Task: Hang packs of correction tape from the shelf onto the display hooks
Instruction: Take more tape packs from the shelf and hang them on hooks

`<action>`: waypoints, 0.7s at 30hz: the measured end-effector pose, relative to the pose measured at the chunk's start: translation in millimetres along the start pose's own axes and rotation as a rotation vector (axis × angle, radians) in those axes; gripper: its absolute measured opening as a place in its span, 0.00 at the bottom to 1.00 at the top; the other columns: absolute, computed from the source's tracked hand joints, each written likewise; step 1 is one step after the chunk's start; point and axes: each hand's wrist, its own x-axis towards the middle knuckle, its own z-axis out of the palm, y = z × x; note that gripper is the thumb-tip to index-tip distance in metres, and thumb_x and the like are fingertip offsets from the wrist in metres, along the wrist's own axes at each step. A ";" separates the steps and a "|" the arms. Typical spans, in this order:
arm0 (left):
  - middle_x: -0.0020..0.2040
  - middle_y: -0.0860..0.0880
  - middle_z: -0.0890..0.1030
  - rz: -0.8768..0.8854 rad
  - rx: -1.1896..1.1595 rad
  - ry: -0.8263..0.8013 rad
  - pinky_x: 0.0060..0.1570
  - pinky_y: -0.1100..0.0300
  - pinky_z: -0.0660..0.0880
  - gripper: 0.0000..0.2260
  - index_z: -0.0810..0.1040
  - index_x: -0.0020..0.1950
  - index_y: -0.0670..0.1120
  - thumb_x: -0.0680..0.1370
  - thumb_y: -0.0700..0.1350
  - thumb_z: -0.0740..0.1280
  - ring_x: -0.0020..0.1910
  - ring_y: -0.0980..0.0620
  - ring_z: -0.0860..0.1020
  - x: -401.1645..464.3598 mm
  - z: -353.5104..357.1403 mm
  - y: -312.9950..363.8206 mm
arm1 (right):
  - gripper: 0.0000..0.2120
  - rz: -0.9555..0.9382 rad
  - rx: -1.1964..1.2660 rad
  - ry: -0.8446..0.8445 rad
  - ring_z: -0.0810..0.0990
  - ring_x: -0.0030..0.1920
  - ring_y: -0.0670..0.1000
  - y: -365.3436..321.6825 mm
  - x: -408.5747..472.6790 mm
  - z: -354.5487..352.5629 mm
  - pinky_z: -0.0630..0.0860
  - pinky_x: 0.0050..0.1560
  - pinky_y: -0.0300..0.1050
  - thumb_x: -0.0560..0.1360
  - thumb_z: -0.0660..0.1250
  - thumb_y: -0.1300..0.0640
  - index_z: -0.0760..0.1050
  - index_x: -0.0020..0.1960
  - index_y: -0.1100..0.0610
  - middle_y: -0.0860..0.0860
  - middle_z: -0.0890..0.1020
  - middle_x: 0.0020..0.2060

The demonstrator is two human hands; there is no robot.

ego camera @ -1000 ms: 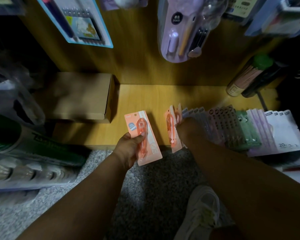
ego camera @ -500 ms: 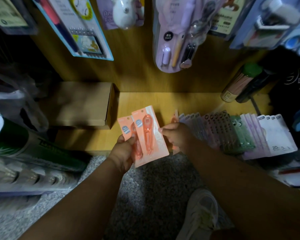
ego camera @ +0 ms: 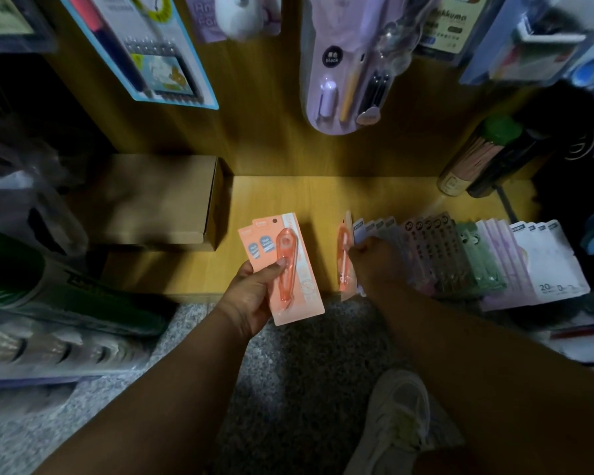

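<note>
Presently catalogued, from largest to smallest:

Wooden shelf (ego camera: 384, 200), yellow-lit, with an upright back panel; hanging stationery packs, among them a lilac pen set (ego camera: 343, 63) and a blue-edged card (ego camera: 141, 53), are seen against that panel

Speckled grey floor (ego camera: 288, 371) is shown below the shelf edge, with a pale sneaker (ego camera: 396, 419) planted on it at lower right

Brown cardboard box (ego camera: 151, 200) is laid flat on the left part of the shelf, well apart from the packs

Row of packs (ego camera: 460, 255), fanned on edge along the right part of the shelf, is graded from orange at its left end through lilac, pink and green to white at the far right

Left hand (ego camera: 251, 296) is held over the shelf's front edge; two orange packs of correction tape (ego camera: 288, 269) are gripped in it, overlapped, with the thumb pressed on the front pack's blister

Right hand (ego camera: 374, 265) is set at the left end of the row; an orange pack (ego camera: 344, 255), standing on edge on the shelf, is touched by the fingertips, though whether it is pinched cannot be told, the fingers being hidden behind the knuckles
</note>
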 end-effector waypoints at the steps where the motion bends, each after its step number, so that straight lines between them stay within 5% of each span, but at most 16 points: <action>1: 0.54 0.41 0.82 -0.003 -0.002 0.002 0.51 0.47 0.79 0.22 0.74 0.68 0.42 0.74 0.36 0.70 0.46 0.45 0.82 1.0 -1.8 -0.8 | 0.18 0.028 0.024 -0.008 0.80 0.46 0.56 0.4 0.7 -0.4 0.78 0.52 0.54 0.79 0.58 0.46 0.77 0.48 0.60 0.56 0.81 0.43; 10: 0.53 0.41 0.82 -0.027 -0.017 0.027 0.50 0.46 0.79 0.21 0.74 0.68 0.42 0.74 0.35 0.70 0.45 0.45 0.82 8.6 -13.7 -6.6 | 0.15 0.078 -0.260 -0.044 0.80 0.45 0.53 -1.6 14.6 7.9 0.76 0.45 0.47 0.80 0.56 0.51 0.74 0.52 0.62 0.53 0.81 0.46; 12: 0.54 0.41 0.83 -0.026 -0.012 0.038 0.50 0.46 0.79 0.22 0.74 0.68 0.42 0.74 0.35 0.70 0.45 0.45 0.82 8.8 -15.0 -7.2 | 0.18 0.073 -0.264 -0.027 0.81 0.51 0.55 -1.9 12.7 7.6 0.77 0.51 0.48 0.81 0.53 0.49 0.76 0.55 0.61 0.56 0.82 0.50; 18: 0.58 0.39 0.82 0.002 -0.005 0.103 0.51 0.44 0.79 0.24 0.72 0.69 0.42 0.73 0.35 0.71 0.47 0.43 0.82 3.7 -16.0 -5.5 | 0.15 0.065 -0.171 -0.041 0.81 0.51 0.59 -11.2 4.1 -2.1 0.79 0.52 0.52 0.79 0.60 0.51 0.77 0.53 0.63 0.60 0.82 0.51; 21: 0.55 0.40 0.82 0.041 0.006 0.132 0.50 0.44 0.78 0.18 0.74 0.62 0.44 0.74 0.34 0.71 0.45 0.44 0.81 -4.9 -14.6 -0.8 | 0.12 0.014 0.133 -0.059 0.81 0.48 0.59 -21.1 -11.7 -13.9 0.79 0.52 0.58 0.78 0.63 0.55 0.79 0.51 0.63 0.60 0.82 0.50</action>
